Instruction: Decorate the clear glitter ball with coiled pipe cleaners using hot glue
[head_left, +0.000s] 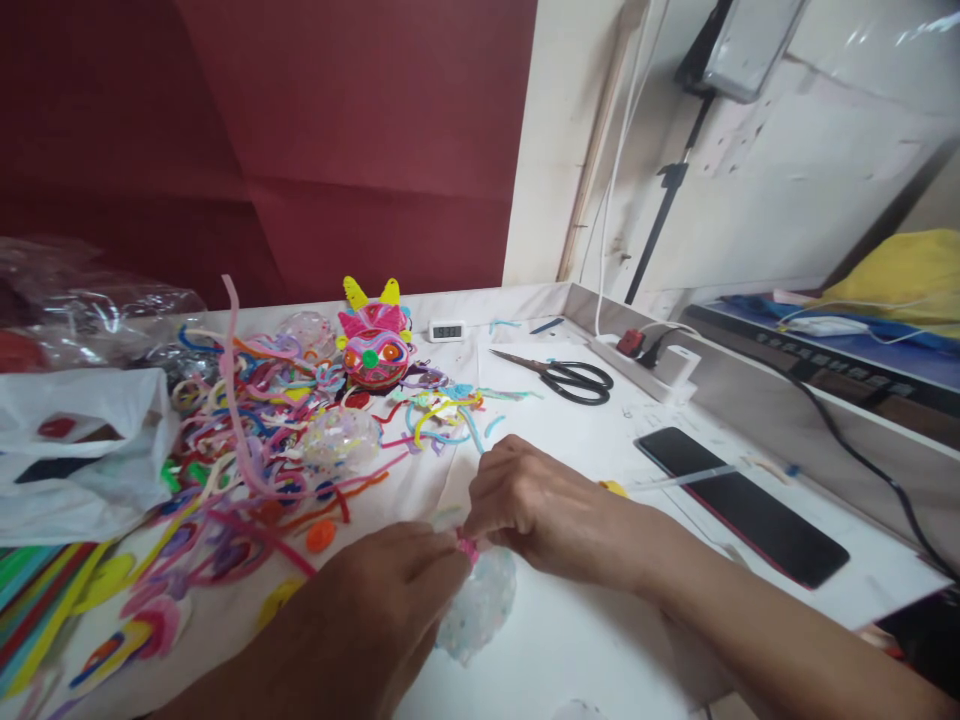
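My left hand (390, 590) and my right hand (529, 500) meet over the white table (585, 630), fingers pinched together. Between them sits a clear speckled ball (484, 605) with a small pink piece (469, 548) at its top, which both hands grip. A pale pipe cleaner end (448, 517) pokes up beside the fingers. Most of the ball lies under my left hand's fingers.
A heap of coloured pipe cleaners (255, 440) spreads to the left, with a pink and yellow craft head (375, 345) behind it. Scissors (574, 378), a small clock (448, 330), a power strip (660, 360) and a phone (750, 505) lie to the right. A white plastic bag (82, 450) sits far left.
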